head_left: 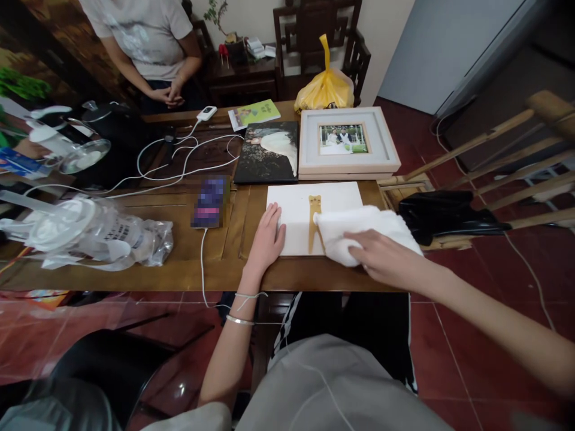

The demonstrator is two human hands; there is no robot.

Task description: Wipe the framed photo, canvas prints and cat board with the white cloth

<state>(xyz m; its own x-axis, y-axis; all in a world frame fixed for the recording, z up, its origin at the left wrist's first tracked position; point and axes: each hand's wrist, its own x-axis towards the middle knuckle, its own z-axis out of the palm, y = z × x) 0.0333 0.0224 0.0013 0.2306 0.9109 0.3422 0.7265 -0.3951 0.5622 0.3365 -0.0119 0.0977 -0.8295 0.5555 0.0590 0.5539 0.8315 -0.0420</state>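
Note:
A white board with a tan cat-shaped figure on its face lies flat on the wooden table near the front edge. My left hand rests on the board's left edge, fingers stretched out. Over the right part of the board spreads a white cloth, which covers some of the cat figure. My right hand grips this cloth from above, its fingers bent into the fabric. What lies under the cloth is hidden.
Behind the board are a dark wedding photo and a framed photo. A yellow plastic bag stands farther back. A phone on a white cable and a bagged cup are at left. A person sits across the table.

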